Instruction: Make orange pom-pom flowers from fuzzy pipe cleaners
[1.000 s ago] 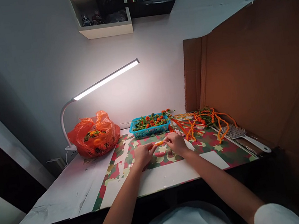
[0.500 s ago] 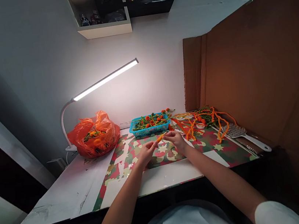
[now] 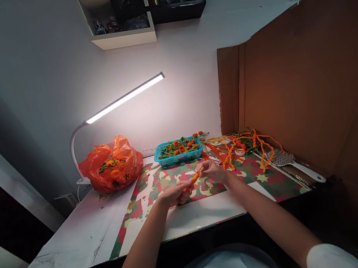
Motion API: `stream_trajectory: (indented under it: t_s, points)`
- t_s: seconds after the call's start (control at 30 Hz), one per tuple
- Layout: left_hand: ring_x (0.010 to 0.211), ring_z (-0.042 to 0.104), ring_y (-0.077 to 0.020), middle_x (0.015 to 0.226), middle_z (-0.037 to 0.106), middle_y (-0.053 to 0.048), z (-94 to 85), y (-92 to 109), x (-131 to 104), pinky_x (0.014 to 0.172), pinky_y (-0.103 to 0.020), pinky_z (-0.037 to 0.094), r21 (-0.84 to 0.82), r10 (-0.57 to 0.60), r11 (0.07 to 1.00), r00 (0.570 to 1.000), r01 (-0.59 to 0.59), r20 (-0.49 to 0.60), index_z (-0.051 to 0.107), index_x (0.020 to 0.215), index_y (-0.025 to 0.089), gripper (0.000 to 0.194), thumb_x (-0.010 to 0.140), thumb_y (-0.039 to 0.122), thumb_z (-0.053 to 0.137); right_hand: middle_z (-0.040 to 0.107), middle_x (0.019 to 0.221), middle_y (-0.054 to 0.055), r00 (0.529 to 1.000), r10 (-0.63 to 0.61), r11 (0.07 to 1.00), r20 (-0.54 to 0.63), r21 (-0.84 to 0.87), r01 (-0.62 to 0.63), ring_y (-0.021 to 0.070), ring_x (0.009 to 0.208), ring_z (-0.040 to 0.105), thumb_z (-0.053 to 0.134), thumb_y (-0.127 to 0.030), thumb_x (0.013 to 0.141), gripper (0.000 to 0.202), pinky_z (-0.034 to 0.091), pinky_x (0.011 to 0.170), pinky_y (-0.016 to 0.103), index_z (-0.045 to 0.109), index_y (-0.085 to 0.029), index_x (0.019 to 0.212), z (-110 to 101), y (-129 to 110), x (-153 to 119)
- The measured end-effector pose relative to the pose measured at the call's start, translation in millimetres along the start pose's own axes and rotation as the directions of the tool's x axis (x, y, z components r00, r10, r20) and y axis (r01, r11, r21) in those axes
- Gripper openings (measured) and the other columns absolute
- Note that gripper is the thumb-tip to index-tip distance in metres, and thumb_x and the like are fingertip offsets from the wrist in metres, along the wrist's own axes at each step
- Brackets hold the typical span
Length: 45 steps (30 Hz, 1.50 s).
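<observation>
A short orange fuzzy strand (image 3: 196, 177), which looks like a pipe cleaner, runs slantwise between my two hands above the camouflage-patterned table cover. My left hand (image 3: 176, 194) is closed around its lower end, the thumb laid along it. With thumb and fingertips, my right hand (image 3: 211, 171) pinches the upper end. Just beyond the hands stands a blue plastic basket (image 3: 182, 157) holding orange pompom-like flowers (image 3: 182, 147) on green stems. Loose orange pipe cleaners (image 3: 227, 156) lie in a tangle to the right of the basket.
An orange plastic bag (image 3: 112, 179) with orange and yellow flowers sits left, beside a lit desk lamp (image 3: 124, 99). On the right lie a white-handled brush (image 3: 285, 159) and green stems, near a tall cardboard panel (image 3: 291, 78). A shelf (image 3: 125, 39) hangs above.
My left hand has come down and closer to me, gripping further round the orange strand. My right hand is slightly lower and still pinches the other end. The view has tilted up slightly.
</observation>
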<state>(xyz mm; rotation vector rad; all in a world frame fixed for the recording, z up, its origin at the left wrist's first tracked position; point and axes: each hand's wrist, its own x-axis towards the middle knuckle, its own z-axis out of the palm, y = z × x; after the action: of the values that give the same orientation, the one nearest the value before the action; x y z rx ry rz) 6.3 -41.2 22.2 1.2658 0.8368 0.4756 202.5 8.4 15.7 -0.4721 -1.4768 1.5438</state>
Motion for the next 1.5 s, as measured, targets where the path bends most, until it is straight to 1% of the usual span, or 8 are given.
stream_trajectory:
  t_s: [0.1, 0.27, 0.4, 0.7, 0.93, 1.3, 1.43, 1.5]
  points:
    - [0.042, 0.01, -0.0037, 0.048, 0.016, 0.011, -0.5, -0.6, 2.9, 0.043, -0.022, 0.003, -0.061, -0.013, 0.998, 1.0, 0.012, -0.006, 0.04, 0.069, 0.02, 0.05, 0.066, 0.064, 0.064, 0.054, 0.059, -0.003, 0.999, -0.038, 0.999, -0.029, -0.017, 0.038, 0.0091, 0.056, 0.046, 0.086, -0.047, 0.041, 0.04, 0.037, 0.055, 0.023, 0.061, -0.017, 0.054, 0.5, 1.2, 0.9]
    - [0.043, 0.01, -0.0038, 0.049, 0.017, 0.012, 0.4, -0.7, 8.8, 0.043, -0.022, 0.005, -0.055, 0.075, 0.995, 0.989, -0.082, -0.126, 0.041, 0.071, 0.019, 0.054, 0.063, 0.067, 0.064, 0.052, 0.061, -0.002, 0.991, -0.043, 0.999, -0.126, -0.014, 0.041, 0.0091, 0.057, 0.044, 0.081, -0.052, 0.049, 0.041, 0.036, 0.058, 0.024, 0.062, -0.018, 0.061, 6.3, 3.4, -0.4]
    - [0.042, 0.011, -0.0039, 0.049, 0.018, 0.011, 0.8, -0.3, 9.9, 0.043, -0.022, 0.005, -0.055, 0.119, 0.99, 0.98, -0.129, -0.161, 0.042, 0.072, 0.019, 0.05, 0.068, 0.064, 0.062, 0.054, 0.063, 0.0, 0.986, -0.05, 0.998, -0.158, -0.035, 0.045, 0.0102, 0.059, 0.044, 0.078, -0.055, 0.052, 0.043, 0.037, 0.059, 0.025, 0.062, -0.017, 0.064, 11.6, 1.4, -3.0]
    - [0.039, 0.007, -0.0051, 0.047, 0.014, 0.012, -1.6, -6.2, 17.2, 0.041, -0.021, 0.003, -0.184, 0.028, 0.981, 0.99, -0.054, -0.138, 0.047, 0.081, 0.019, 0.053, 0.075, 0.072, 0.044, 0.052, 0.062, -0.002, 0.975, -0.157, 0.969, -0.158, -0.215, 0.121, 0.0103, 0.058, 0.047, 0.066, -0.046, 0.071, 0.029, 0.04, 0.059, 0.024, 0.06, -0.018, 0.066, 14.0, -0.3, -5.6]
    - [0.038, 0.007, -0.0055, 0.045, 0.015, 0.011, -3.0, -10.0, 21.6, 0.04, -0.021, 0.002, -0.189, 0.002, 0.981, 0.984, -0.036, -0.18, 0.044, 0.079, 0.02, 0.052, 0.078, 0.072, 0.037, 0.059, 0.062, 0.0, 0.981, -0.164, 0.961, -0.106, -0.24, 0.134, 0.0119, 0.055, 0.052, 0.067, -0.048, 0.068, 0.029, 0.043, 0.055, 0.026, 0.061, -0.019, 0.067, 25.7, 4.3, -5.5]
    - [0.037, 0.008, -0.0043, 0.045, 0.016, 0.012, -4.7, -11.1, 21.8, 0.04, -0.02, 0.002, -0.215, -0.029, 0.976, 0.98, -0.015, -0.199, 0.044, 0.074, 0.019, 0.054, 0.073, 0.074, 0.045, 0.065, 0.064, 0.001, 0.995, -0.088, 0.976, -0.042, -0.204, 0.078, 0.0113, 0.055, 0.054, 0.069, -0.049, 0.067, 0.033, 0.044, 0.054, 0.025, 0.065, -0.016, 0.07, 20.4, 9.2, -3.3]
    - [0.036, 0.013, -0.0045, 0.045, 0.02, 0.011, -6.3, -8.6, 20.5, 0.039, -0.018, 0.006, -0.299, -0.006, 0.954, 0.994, -0.028, -0.111, 0.045, 0.077, 0.02, 0.043, 0.076, 0.062, 0.052, 0.064, 0.065, 0.0, 0.996, -0.043, 0.982, -0.073, -0.189, 0.029, 0.0106, 0.057, 0.055, 0.074, -0.042, 0.064, 0.029, 0.045, 0.058, 0.024, 0.066, -0.015, 0.069, 6.3, 12.2, -3.0]
    - [0.035, 0.02, -0.0045, 0.045, 0.028, 0.01, -7.0, -5.3, 18.5, 0.038, -0.017, 0.012, -0.351, 0.027, 0.935, 0.996, -0.055, -0.086, 0.048, 0.079, 0.019, 0.032, 0.076, 0.05, 0.056, 0.064, 0.066, 0.0, 0.994, -0.025, 0.99, -0.104, -0.142, 0.01, 0.0102, 0.057, 0.056, 0.076, -0.04, 0.061, 0.027, 0.045, 0.06, 0.024, 0.066, -0.015, 0.069, -0.9, 13.9, -2.1]
